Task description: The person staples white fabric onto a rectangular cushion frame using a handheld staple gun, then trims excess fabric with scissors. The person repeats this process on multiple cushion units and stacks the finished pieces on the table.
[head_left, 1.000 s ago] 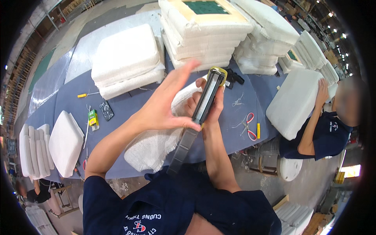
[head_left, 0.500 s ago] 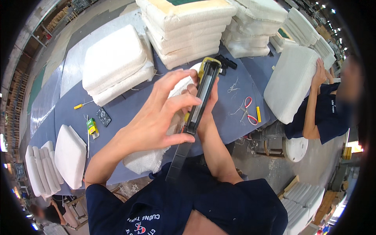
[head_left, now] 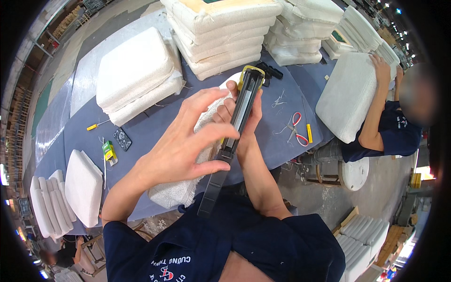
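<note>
A black and yellow staple gun (head_left: pixel 250 89) is held up before my chest, its long magazine facing me. My right hand (head_left: pixel 252 123) grips it from behind and to the right, mostly hidden by it. The magazine's dark slide (head_left: pixel 212 190) sticks out toward my shirt, and a pale strip shows in the channel. My left hand (head_left: pixel 176 143) is spread on the near left side. Its thumb lies against the slide, while its blurred index finger is close to the channel. Behind the tool, a white fabric-covered cushion (head_left: pixel 171 193) lies at the table's near edge, partly covered by my hands.
White cushions stand in tall stacks (head_left: pixel 225 44) across the blue-grey table (head_left: pixel 150 136). Red-handled scissors (head_left: pixel 296 129) and a yellow-handled tool (head_left: pixel 309 134) lie at right; a phone (head_left: pixel 122 139) and yellow-green box (head_left: pixel 109 152) at left. A co-worker's hand (head_left: pixel 381 68) holds a cushion (head_left: pixel 345 98).
My left index finger has shifted slightly down along the magazine, and the other fingers have spread. My right hand keeps its grip. The co-worker at right has moved a little.
</note>
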`<state>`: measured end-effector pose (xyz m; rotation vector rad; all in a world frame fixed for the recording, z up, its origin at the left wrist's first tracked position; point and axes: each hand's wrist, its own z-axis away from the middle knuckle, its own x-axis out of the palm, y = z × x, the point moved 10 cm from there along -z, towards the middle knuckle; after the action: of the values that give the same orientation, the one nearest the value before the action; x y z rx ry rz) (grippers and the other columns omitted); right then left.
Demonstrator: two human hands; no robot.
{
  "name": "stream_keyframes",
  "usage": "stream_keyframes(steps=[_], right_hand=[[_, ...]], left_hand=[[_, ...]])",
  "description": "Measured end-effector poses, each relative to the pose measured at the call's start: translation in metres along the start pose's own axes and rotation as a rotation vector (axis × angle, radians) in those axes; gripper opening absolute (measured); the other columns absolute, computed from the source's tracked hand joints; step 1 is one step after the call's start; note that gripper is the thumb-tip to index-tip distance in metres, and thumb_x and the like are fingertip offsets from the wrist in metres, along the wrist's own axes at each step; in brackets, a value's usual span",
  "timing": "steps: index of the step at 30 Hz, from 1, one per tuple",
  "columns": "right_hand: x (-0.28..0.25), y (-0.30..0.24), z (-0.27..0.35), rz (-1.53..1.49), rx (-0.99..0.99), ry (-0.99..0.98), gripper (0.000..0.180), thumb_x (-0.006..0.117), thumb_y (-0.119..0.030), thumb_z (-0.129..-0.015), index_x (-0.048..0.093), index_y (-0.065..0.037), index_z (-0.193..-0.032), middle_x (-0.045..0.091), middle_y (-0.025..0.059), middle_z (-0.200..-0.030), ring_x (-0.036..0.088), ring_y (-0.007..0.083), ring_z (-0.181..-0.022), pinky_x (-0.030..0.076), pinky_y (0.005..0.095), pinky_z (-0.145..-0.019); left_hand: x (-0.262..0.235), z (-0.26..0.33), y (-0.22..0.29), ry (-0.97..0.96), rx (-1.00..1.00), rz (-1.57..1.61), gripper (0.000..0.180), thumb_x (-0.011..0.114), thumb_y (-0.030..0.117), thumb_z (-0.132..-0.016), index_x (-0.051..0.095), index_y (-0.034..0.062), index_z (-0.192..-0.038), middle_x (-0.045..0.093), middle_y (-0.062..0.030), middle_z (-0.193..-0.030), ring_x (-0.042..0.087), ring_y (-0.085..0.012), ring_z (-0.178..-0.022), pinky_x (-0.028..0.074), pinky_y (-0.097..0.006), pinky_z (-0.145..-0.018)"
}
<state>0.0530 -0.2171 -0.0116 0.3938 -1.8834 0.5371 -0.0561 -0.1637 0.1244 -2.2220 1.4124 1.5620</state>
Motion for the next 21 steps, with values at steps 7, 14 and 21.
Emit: stream_keyframes(steps=[7,14,21], right_hand=[[-0.007,0.007,-0.004,0.290,0.171,0.221,0.055,0.054,-0.060,-0.110,0.062,-0.006,-0.115,0.047,0.0002,-0.058,0.047,0.0163,-0.047,0.047,0.0331,-0.053],[-0.004,0.023,-0.019,0.454,0.248,0.414,0.029,0.072,-0.027,-0.104,0.053,-0.007,-0.112,0.058,0.0076,-0.072,0.059,0.0195,-0.059,0.049,0.0342,-0.055],[0.007,0.051,-0.055,0.460,0.290,0.252,0.025,0.071,-0.024,-0.105,0.052,-0.009,-0.109,0.056,0.0065,-0.070,0.057,0.0187,-0.057,0.048,0.0342,-0.054]], left_hand=[[0.000,0.032,-0.056,0.256,-0.577,0.898,0.069,0.069,0.041,-0.108,0.040,0.0076,-0.161,0.057,-0.0176,-0.153,0.059,-0.0314,-0.139,0.049,-0.044,-0.110],[0.015,0.103,-0.160,0.354,-1.041,1.172,0.060,0.039,0.052,-0.117,0.056,0.0092,-0.154,0.074,-0.0083,-0.132,0.072,-0.0223,-0.117,0.055,-0.040,-0.097],[0.007,0.121,-0.146,0.391,-0.942,1.215,0.042,0.059,0.040,-0.114,0.065,0.0074,-0.141,0.077,-0.0057,-0.120,0.072,-0.0166,-0.106,0.056,-0.036,-0.096]])
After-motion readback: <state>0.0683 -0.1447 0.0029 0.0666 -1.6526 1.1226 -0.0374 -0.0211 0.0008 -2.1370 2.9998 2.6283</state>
